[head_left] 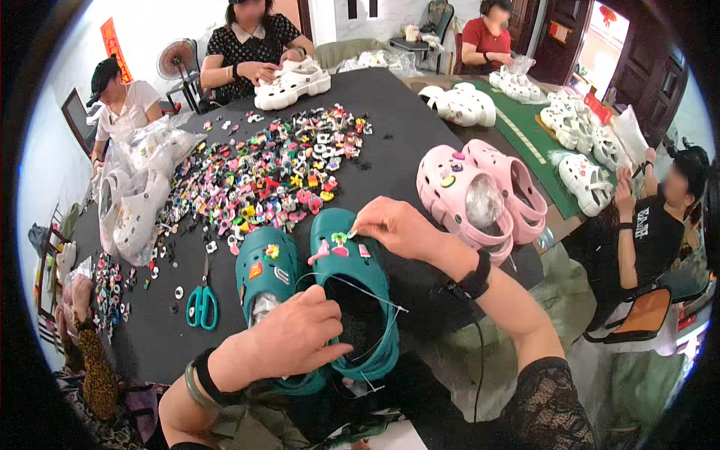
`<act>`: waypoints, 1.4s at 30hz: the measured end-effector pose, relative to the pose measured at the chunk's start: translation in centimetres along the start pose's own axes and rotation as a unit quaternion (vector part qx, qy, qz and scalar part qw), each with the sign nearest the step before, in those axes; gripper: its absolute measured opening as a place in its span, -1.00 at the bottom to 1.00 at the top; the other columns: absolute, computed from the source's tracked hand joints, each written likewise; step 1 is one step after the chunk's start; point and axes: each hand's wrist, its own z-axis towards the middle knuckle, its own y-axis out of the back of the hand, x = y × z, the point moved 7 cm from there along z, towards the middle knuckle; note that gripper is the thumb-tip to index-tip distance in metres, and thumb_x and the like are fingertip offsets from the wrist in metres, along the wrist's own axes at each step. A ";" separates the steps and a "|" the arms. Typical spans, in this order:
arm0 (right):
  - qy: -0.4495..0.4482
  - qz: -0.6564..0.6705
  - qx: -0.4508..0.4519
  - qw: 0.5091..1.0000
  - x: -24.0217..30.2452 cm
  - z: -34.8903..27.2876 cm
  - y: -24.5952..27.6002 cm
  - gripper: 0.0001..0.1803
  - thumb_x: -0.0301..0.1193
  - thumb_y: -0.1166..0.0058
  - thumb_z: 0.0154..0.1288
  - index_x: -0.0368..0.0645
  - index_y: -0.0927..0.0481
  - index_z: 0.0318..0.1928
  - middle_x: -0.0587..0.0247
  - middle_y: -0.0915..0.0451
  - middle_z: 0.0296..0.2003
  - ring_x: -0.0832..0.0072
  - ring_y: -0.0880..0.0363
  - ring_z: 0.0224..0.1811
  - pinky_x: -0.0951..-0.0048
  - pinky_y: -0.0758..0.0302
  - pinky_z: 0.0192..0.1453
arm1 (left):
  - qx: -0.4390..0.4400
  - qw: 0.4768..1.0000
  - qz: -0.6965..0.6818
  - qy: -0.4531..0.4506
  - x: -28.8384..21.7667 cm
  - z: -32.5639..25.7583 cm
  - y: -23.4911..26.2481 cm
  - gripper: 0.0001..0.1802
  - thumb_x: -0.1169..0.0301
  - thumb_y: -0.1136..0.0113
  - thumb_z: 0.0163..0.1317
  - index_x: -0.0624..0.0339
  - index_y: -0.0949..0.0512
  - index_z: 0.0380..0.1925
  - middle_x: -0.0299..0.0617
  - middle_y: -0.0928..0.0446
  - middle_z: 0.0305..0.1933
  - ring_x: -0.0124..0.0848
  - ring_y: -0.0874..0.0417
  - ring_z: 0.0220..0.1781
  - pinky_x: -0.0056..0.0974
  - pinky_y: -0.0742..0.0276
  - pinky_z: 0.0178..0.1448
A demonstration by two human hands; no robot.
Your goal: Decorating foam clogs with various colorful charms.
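A pair of teal clogs lies in front of me on the black tabletop. The right clog (337, 262) has small charms on its toe, among them a green and pink one (340, 244). My right hand (409, 234) pinches a small pale shoe charm (352, 234) against that toe. Curled fingers of my left hand (296, 334) are by the same clog's opening; what they hold, if anything, is hidden. A thin clear strand (360, 287) crosses the opening near them. The left clog (264, 259) bears several charms and has clear plastic inside, partly behind my left hand.
A wide heap of colourful charms (262, 176) spreads beyond the clogs. Teal-handled scissors (202, 306) lie left. Pink clogs (480, 195) stand right, bagged white clogs (139, 202) at far left. Several people sit around, one person (259, 56) holding a white clog (292, 84).
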 end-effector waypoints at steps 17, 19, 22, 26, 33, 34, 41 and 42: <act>-0.041 -0.111 -0.227 0.967 -6.5 -1.8 -1.9 -0.90 -0.48 0.02 0.26 -0.17 -0.53 -0.24 0.12 -0.54 -0.33 0.12 -0.54 -0.21 0.26 -0.50 -0.14 | 0.038 0.999 -0.004 -0.001 -1.1 0.3 -0.2 -0.78 0.29 -0.35 0.00 0.20 -0.57 -0.50 -0.20 -0.51 -0.36 -0.26 -0.41 -0.31 -0.26 -0.34 -0.19; -0.075 -0.082 -0.273 0.956 -5.5 -1.6 -0.5 -0.88 -0.46 -0.02 0.25 -0.20 -0.53 -0.22 0.15 -0.55 -0.36 0.21 -0.57 -0.29 0.32 -0.50 -0.20 | 0.024 1.000 0.001 0.011 -0.8 0.2 0.1 -0.77 0.28 -0.36 -0.01 0.21 -0.59 -0.48 -0.21 -0.55 -0.35 -0.25 -0.45 -0.32 -0.24 -0.36 -0.17; -0.226 0.191 -0.267 0.917 -2.4 -1.9 1.7 -0.86 -0.41 0.00 0.35 -0.22 -0.51 -0.19 0.30 -0.53 -0.53 0.66 -0.45 -0.54 0.56 -0.41 -0.43 | 0.032 0.999 -0.003 0.020 -0.5 0.3 0.1 -0.76 0.27 -0.36 0.00 0.20 -0.60 -0.47 -0.21 -0.54 -0.35 -0.25 -0.45 -0.31 -0.25 -0.37 -0.17; -0.139 0.141 -0.212 0.957 1.4 -3.3 2.0 -0.86 -0.39 0.04 0.39 -0.18 -0.49 -0.14 0.38 -0.48 -0.58 0.69 -0.41 -0.55 0.59 -0.39 -0.45 | 0.029 1.000 0.006 0.005 -0.5 0.7 0.2 -0.78 0.32 -0.38 -0.05 0.22 -0.59 -0.49 -0.20 -0.53 -0.34 -0.26 -0.42 -0.31 -0.27 -0.37 -0.20; -0.084 0.769 -0.102 0.625 4.2 -9.5 2.9 -0.47 0.04 0.41 0.47 -0.15 -0.45 -0.17 0.36 -0.35 -0.67 0.61 -0.21 -0.71 0.61 -0.10 -0.62 | 0.114 0.991 0.040 -0.050 -1.3 -0.3 -0.7 -0.66 0.46 -0.09 0.16 0.28 -0.48 -0.03 -0.07 -0.51 -0.16 -0.23 -0.42 -0.16 -0.23 -0.28 0.00; -0.148 0.736 -0.164 0.640 4.1 -10.4 3.6 -0.46 0.06 0.39 0.46 -0.14 -0.47 -0.23 0.40 -0.26 -0.71 0.62 -0.13 -0.73 0.58 -0.05 -0.62 | 0.071 0.996 0.017 -0.045 -1.9 0.1 -0.1 -0.82 0.40 -0.05 0.12 0.30 -0.53 -0.41 -0.02 -0.45 -0.30 -0.17 -0.41 -0.17 -0.18 -0.30 -0.03; -0.210 0.765 -0.283 0.540 3.6 -15.2 4.7 -0.40 0.06 0.35 0.45 -0.19 -0.52 0.01 0.48 -0.13 -0.70 0.63 -0.09 -0.68 0.59 -0.09 -0.54 | 0.049 0.998 -0.011 -0.025 -2.1 0.0 0.1 -0.86 0.44 -0.09 0.12 0.31 -0.54 -0.41 -0.07 -0.48 -0.27 -0.16 -0.44 -0.23 -0.15 -0.33 -0.09; -0.212 0.767 -0.273 0.540 4.1 -15.1 4.4 -0.43 0.04 0.31 0.44 -0.19 -0.51 0.04 0.48 -0.14 -0.70 0.63 -0.10 -0.67 0.59 -0.10 -0.54 | 0.036 0.999 -0.020 -0.030 -2.3 -0.1 0.3 -0.88 0.46 -0.12 0.09 0.30 -0.54 -0.42 -0.07 -0.47 -0.28 -0.13 -0.43 -0.25 -0.16 -0.34 -0.11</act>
